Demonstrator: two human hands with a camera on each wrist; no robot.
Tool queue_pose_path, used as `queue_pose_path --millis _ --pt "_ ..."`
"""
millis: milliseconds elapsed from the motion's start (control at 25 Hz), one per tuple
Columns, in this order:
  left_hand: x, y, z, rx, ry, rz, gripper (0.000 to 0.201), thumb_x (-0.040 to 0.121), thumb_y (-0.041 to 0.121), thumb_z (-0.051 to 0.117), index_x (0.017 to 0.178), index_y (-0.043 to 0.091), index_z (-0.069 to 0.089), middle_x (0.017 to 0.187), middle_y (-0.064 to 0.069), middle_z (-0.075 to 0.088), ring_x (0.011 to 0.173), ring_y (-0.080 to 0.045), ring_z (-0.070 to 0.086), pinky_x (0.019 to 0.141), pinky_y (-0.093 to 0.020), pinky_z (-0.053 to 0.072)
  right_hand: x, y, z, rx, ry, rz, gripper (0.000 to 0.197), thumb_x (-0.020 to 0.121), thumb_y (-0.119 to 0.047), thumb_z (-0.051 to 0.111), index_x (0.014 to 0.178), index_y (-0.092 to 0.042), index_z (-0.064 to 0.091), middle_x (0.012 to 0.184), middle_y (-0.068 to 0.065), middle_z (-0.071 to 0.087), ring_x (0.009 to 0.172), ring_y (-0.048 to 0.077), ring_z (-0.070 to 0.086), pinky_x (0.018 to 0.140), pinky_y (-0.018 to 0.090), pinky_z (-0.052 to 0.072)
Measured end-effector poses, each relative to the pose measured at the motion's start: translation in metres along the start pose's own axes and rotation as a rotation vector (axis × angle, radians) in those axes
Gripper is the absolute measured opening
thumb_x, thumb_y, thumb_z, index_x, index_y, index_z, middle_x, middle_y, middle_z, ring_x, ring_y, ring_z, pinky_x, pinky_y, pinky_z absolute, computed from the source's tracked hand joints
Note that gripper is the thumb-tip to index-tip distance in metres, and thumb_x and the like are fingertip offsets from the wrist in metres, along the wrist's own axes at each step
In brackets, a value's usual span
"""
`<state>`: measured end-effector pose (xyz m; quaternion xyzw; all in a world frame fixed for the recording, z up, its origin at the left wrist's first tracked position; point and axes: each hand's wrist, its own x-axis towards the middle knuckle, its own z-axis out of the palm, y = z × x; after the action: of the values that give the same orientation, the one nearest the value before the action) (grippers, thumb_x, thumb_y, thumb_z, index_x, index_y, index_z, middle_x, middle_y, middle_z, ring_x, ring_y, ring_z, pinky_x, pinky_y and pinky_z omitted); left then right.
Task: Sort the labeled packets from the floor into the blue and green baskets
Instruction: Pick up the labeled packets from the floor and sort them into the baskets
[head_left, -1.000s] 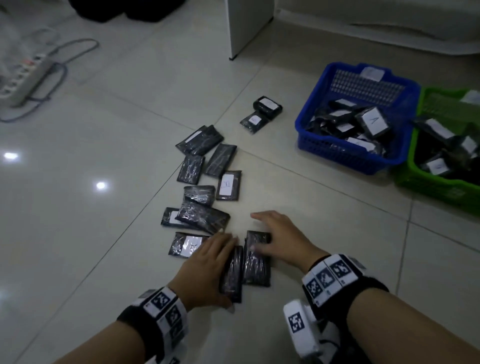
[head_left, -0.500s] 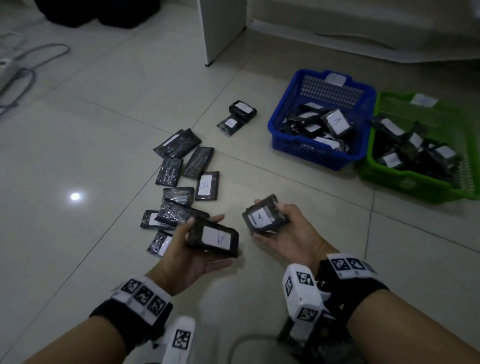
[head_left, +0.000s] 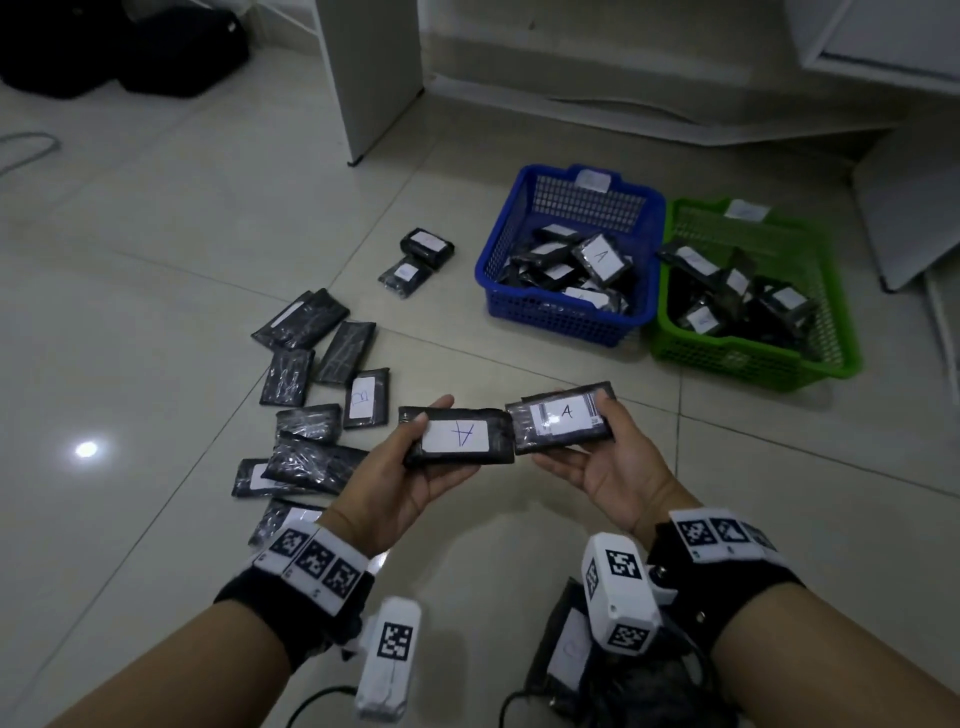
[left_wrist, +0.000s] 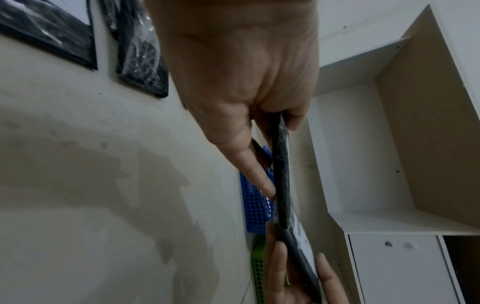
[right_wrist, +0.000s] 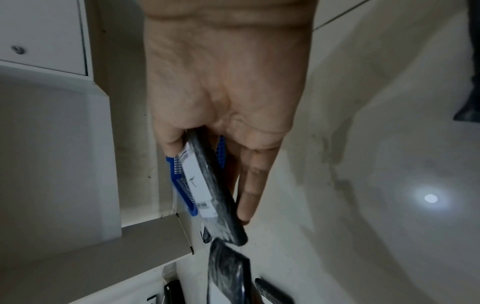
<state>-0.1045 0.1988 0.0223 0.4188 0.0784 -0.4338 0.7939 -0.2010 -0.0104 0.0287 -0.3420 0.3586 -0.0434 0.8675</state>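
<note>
1. Pale tiled floor (head_left: 156, 218) carries everything; the blue basket (head_left: 566, 317) and the green basket (head_left: 753, 364) sit touching side by side toward its far right, both already holding packets; a loose scatter of black packets (head_left: 322, 395) lies left of centre, and two more (head_left: 418, 260) lie just left of the blue basket.
2. Both hands are raised above the floor, palms up; the left hand (head_left: 410, 478) is clamped on a packet marked A (head_left: 457, 435), thumb on top and fingers beneath; the right hand (head_left: 608, 467) grips another A packet (head_left: 563, 418) the same way; the two packets nearly touch end to end.
3. To do this step well: a packet in the blue basket shows an A, so both probably belong there; carry them over its near rim before letting go, low enough that they land flat and do not slide out; the wrap looks slick, so keep the thumbs pressing until then; the green basket stands right alongside, so aim well inside the blue one.
4. Against half a second ago: both packets are now held level with labels fully upward and closer together; the hands sit slightly higher; the view has tipped so both baskets show whole.
</note>
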Motion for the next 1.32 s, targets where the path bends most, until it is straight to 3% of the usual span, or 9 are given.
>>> queue_pose_path --millis 120,360,520,720,880,960,1040,1160,1320 --pt "0.012 0.000 0.005 0.076 0.035 0.084 0.035 0.100 0.019 0.039 0.129 0.005 0.053 0.126 -0.020 0.060 0.115 -0.032 0.059 0.086 -0.041 0.056 -0.002 -0.007 -0.001 -0.006 0.083 -0.102 0.030 0.096 -0.030 0.051 0.111 -0.004 0.055 0.104 0.019 0.068 0.080 0.031 0.072 0.066 0.041 0.060" --pt "0.047 -0.004 0.029 0.244 0.163 0.180 0.028 0.096 0.017 0.051 0.117 -0.002 0.056 0.110 -0.018 0.061 0.101 -0.026 0.064 0.074 -0.036 0.059 0.010 -0.034 -0.002 -0.100 0.140 -0.202 0.025 0.094 -0.034 0.056 0.104 -0.013 0.064 0.099 0.010 0.070 0.085 0.022 0.067 0.075 0.037 0.054" --pt "0.094 0.013 0.073 0.330 0.258 0.253 0.021 0.093 0.010 0.055 0.114 0.011 0.050 0.104 -0.015 0.063 0.087 -0.020 0.065 0.065 -0.032 0.060 0.048 -0.065 0.003 -0.109 0.274 -0.227 0.019 0.091 -0.031 0.061 0.093 -0.013 0.064 0.072 0.003 0.061 0.057 0.014 0.051 0.050 0.026 0.044" --pt "0.178 0.046 0.128 0.469 0.266 0.425 0.040 0.083 0.000 0.059 0.113 0.021 0.042 0.103 -0.014 0.060 0.091 -0.028 0.064 0.082 -0.048 0.057 0.111 -0.130 0.008 -0.066 0.345 -0.316 0.008 0.094 -0.017 0.058 0.091 -0.009 0.060 0.075 0.007 0.060 0.057 0.016 0.053 0.048 0.025 0.050" --pt "0.231 0.054 0.133 0.797 0.334 0.455 0.042 0.082 0.013 0.063 0.121 0.019 0.051 0.118 -0.007 0.062 0.106 -0.027 0.061 0.096 -0.045 0.050 0.147 -0.156 0.001 -0.425 0.404 -0.283 0.007 0.095 -0.012 0.054 0.091 -0.011 0.059 0.073 0.005 0.055 0.055 0.012 0.046 0.043 0.020 0.041" --pt "0.241 0.055 0.127 1.031 0.358 0.453 0.046 0.087 0.012 0.056 0.132 0.013 0.049 0.128 -0.004 0.055 0.116 -0.026 0.055 0.101 -0.038 0.044 0.153 -0.159 -0.006 -0.457 0.401 -0.311 0.014 0.093 0.000 0.050 0.099 -0.010 0.057 0.074 0.005 0.055 0.059 0.014 0.051 0.050 0.020 0.048" --pt "0.242 0.050 0.116 1.292 0.374 0.501 0.047 0.089 0.011 0.052 0.136 0.011 0.048 0.144 -0.010 0.039 0.130 -0.027 0.042 0.106 -0.032 0.034 0.157 -0.154 -0.017 -0.477 0.430 -0.373 0.029 0.087 0.008 0.052 0.109 -0.009 0.054 0.081 0.003 0.057 0.076 0.022 0.060 0.074 0.031 0.056" --pt "0.238 0.044 0.103 1.574 0.273 0.655 0.050 0.088 0.008 0.055 0.138 0.005 0.046 0.141 -0.016 0.033 0.128 -0.032 0.039 0.107 -0.025 0.028 0.148 -0.145 -0.022 -0.521 0.358 -0.383 0.045 0.084 0.007 0.056 0.128 -0.004 0.051 0.101 0.007 0.062 0.101 0.026 0.061 0.100 0.044 0.048" --pt "0.219 0.030 0.110 1.560 0.220 0.554 0.070 0.087 0.016 0.060 0.148 0.010 0.026 0.140 -0.018 0.026 0.123 -0.027 0.040 0.107 -0.025 0.030 0.092 -0.131 -0.034 -0.461 0.134 -0.322 0.037 0.093 0.005 0.050 0.128 -0.002 0.053 0.118 0.010 0.059 0.116 0.022 0.056 0.100 0.032 0.045"
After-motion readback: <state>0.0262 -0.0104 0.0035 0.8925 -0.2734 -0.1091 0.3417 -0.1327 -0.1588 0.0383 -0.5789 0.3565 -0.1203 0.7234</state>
